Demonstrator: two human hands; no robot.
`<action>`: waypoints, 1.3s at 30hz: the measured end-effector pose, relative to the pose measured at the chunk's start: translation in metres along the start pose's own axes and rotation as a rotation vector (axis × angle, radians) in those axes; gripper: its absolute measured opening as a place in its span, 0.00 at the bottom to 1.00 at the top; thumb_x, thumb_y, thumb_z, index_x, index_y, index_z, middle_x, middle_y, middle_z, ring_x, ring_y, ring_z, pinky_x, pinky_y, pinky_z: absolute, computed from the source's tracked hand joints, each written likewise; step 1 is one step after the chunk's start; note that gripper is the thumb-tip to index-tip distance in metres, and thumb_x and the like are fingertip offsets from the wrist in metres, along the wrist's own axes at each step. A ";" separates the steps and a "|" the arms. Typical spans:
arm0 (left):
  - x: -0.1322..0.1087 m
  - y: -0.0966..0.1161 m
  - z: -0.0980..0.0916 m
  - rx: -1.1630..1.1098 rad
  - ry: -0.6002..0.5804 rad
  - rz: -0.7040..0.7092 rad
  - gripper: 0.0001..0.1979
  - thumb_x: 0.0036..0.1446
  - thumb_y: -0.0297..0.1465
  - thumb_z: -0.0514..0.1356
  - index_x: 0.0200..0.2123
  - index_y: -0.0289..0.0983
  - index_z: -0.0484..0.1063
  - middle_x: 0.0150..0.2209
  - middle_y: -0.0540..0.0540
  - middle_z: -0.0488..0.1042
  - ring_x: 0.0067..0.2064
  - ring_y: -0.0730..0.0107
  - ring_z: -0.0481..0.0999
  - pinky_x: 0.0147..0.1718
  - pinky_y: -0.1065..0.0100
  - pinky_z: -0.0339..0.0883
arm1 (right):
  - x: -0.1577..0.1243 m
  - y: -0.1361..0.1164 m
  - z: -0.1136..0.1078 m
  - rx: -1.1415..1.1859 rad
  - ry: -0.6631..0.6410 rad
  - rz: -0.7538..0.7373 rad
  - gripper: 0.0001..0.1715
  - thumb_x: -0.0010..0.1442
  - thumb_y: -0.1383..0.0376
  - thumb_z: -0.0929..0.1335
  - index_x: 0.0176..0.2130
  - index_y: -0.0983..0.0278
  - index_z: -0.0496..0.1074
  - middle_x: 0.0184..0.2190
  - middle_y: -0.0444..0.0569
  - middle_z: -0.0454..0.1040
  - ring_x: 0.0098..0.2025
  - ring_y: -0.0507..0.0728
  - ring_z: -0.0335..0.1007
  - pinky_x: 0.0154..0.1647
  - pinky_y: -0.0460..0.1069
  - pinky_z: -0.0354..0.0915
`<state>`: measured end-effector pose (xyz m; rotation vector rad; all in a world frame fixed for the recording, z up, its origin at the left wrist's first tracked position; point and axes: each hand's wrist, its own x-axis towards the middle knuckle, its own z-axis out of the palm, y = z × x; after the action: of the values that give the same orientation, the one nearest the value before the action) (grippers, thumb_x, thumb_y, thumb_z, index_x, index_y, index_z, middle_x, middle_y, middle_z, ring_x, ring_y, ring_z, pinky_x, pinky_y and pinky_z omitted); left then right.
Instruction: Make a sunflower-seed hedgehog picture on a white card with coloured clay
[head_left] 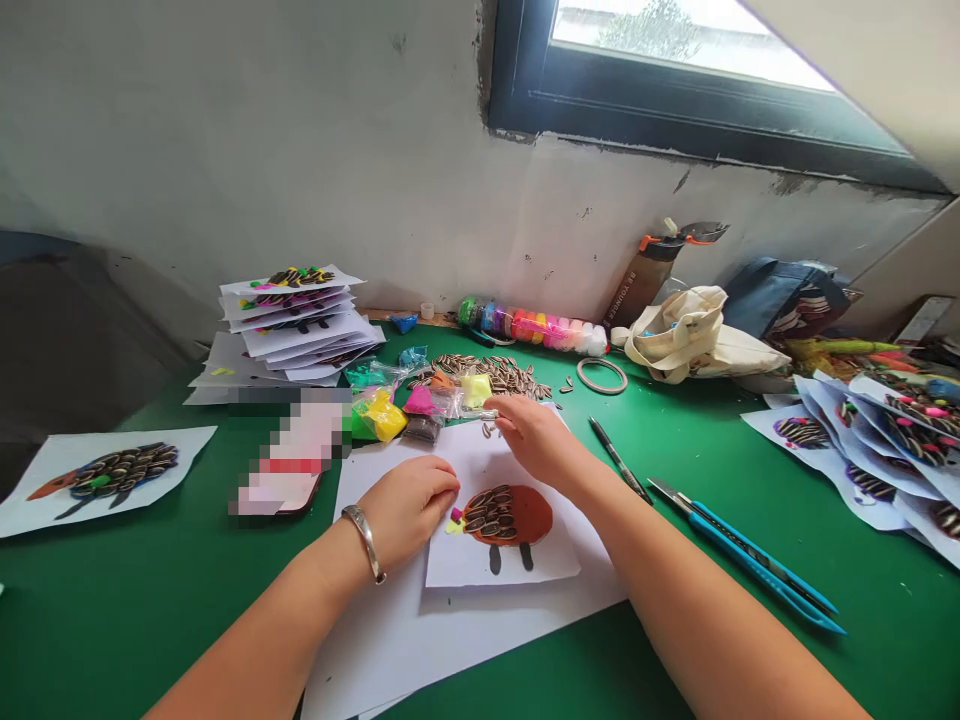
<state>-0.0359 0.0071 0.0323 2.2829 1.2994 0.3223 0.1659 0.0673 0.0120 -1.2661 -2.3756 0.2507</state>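
A white card lies in front of me, with an orange-brown oval and two dark legs on it. Sunflower seeds in rows cover the oval's left part, beside small magenta and yellow bits of clay. My left hand, with a silver bangle, rests at the card's left edge, its fingers curled together; what they hold, if anything, is hidden. My right hand reaches over the card's top edge, fingers stretched towards a few loose seeds. Nothing clearly shows between its fingertips.
Behind the hands are a seed pile and bagged clay, including yellow clay. A pen and blue utility knife lie right. Stacked cards stand back left, more cards far right, a blurred phone left.
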 end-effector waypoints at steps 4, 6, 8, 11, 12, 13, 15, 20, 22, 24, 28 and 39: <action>0.000 -0.001 0.000 -0.001 0.011 0.021 0.15 0.59 0.27 0.49 0.29 0.37 0.75 0.36 0.45 0.75 0.38 0.68 0.72 0.40 0.69 0.66 | -0.014 -0.001 -0.016 0.397 -0.037 0.179 0.13 0.60 0.70 0.60 0.38 0.62 0.72 0.25 0.43 0.71 0.27 0.51 0.69 0.29 0.45 0.63; 0.000 -0.001 0.001 0.015 0.017 0.029 0.15 0.59 0.27 0.48 0.29 0.37 0.75 0.35 0.45 0.75 0.38 0.68 0.72 0.39 0.69 0.66 | -0.030 -0.003 -0.020 0.501 -0.093 0.263 0.11 0.58 0.69 0.61 0.35 0.62 0.73 0.22 0.42 0.71 0.25 0.51 0.69 0.26 0.45 0.63; 0.000 -0.001 0.002 0.039 0.023 0.037 0.16 0.59 0.27 0.48 0.29 0.36 0.75 0.35 0.45 0.75 0.37 0.68 0.72 0.39 0.69 0.66 | -0.046 -0.003 -0.022 0.531 -0.082 0.316 0.09 0.56 0.68 0.63 0.32 0.62 0.73 0.22 0.42 0.71 0.24 0.51 0.69 0.26 0.45 0.63; 0.000 -0.002 0.005 0.076 0.071 0.053 0.15 0.59 0.27 0.49 0.32 0.36 0.75 0.34 0.45 0.76 0.38 0.67 0.73 0.39 0.68 0.67 | -0.067 -0.003 -0.017 0.576 -0.006 0.384 0.08 0.55 0.66 0.64 0.32 0.62 0.74 0.25 0.43 0.73 0.27 0.52 0.69 0.29 0.46 0.65; 0.000 -0.002 0.007 0.087 0.102 0.069 0.14 0.59 0.27 0.49 0.33 0.36 0.75 0.35 0.44 0.76 0.38 0.67 0.73 0.40 0.67 0.67 | -0.072 -0.003 -0.015 0.594 0.014 0.407 0.09 0.55 0.66 0.64 0.33 0.62 0.74 0.26 0.44 0.74 0.29 0.53 0.70 0.30 0.47 0.66; -0.001 -0.003 0.009 0.096 0.137 0.089 0.14 0.60 0.27 0.49 0.34 0.36 0.75 0.37 0.44 0.77 0.40 0.66 0.74 0.42 0.66 0.67 | -0.075 -0.003 -0.012 0.607 0.026 0.421 0.10 0.55 0.66 0.64 0.34 0.61 0.75 0.28 0.44 0.75 0.31 0.54 0.70 0.32 0.48 0.66; -0.001 -0.004 0.013 0.109 0.205 0.127 0.15 0.60 0.27 0.49 0.36 0.37 0.75 0.40 0.44 0.77 0.42 0.66 0.74 0.45 0.66 0.67 | -0.078 -0.004 -0.008 0.600 0.032 0.407 0.10 0.56 0.67 0.64 0.35 0.61 0.75 0.30 0.45 0.76 0.34 0.54 0.71 0.36 0.48 0.66; 0.001 -0.010 0.023 0.135 0.244 0.138 0.16 0.61 0.28 0.48 0.44 0.36 0.75 0.47 0.42 0.75 0.51 0.62 0.71 0.52 0.60 0.65 | -0.076 -0.008 -0.004 0.415 0.035 0.244 0.12 0.58 0.70 0.63 0.37 0.58 0.75 0.33 0.45 0.75 0.36 0.54 0.69 0.39 0.49 0.64; 0.003 -0.012 0.026 0.153 0.197 0.130 0.17 0.61 0.29 0.48 0.46 0.36 0.74 0.49 0.41 0.74 0.54 0.59 0.69 0.54 0.58 0.63 | -0.075 -0.008 -0.003 0.353 0.040 0.219 0.12 0.58 0.71 0.63 0.37 0.58 0.74 0.32 0.45 0.74 0.36 0.54 0.68 0.38 0.49 0.64; 0.004 -0.013 0.027 0.166 0.151 0.116 0.17 0.61 0.29 0.48 0.46 0.36 0.74 0.50 0.41 0.74 0.56 0.58 0.67 0.55 0.56 0.62 | -0.075 -0.007 -0.001 0.320 0.050 0.203 0.12 0.59 0.72 0.64 0.37 0.59 0.74 0.32 0.45 0.73 0.37 0.54 0.66 0.38 0.49 0.63; 0.003 -0.014 0.027 0.168 0.112 0.095 0.17 0.61 0.27 0.49 0.45 0.37 0.75 0.51 0.41 0.73 0.57 0.56 0.65 0.55 0.55 0.62 | -0.076 -0.002 0.006 0.279 0.064 0.156 0.10 0.60 0.72 0.64 0.37 0.60 0.73 0.32 0.46 0.72 0.38 0.55 0.64 0.39 0.49 0.62; 0.003 -0.015 0.026 0.227 0.084 0.105 0.18 0.56 0.22 0.51 0.45 0.39 0.75 0.51 0.44 0.74 0.54 0.56 0.67 0.54 0.54 0.63 | -0.076 -0.012 0.003 0.009 0.033 0.055 0.11 0.61 0.71 0.62 0.32 0.63 0.71 0.28 0.49 0.69 0.34 0.56 0.60 0.36 0.49 0.57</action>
<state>-0.0339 0.0086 0.0022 2.5591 1.3182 0.3247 0.1927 -0.0023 -0.0090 -1.3229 -2.3124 0.2550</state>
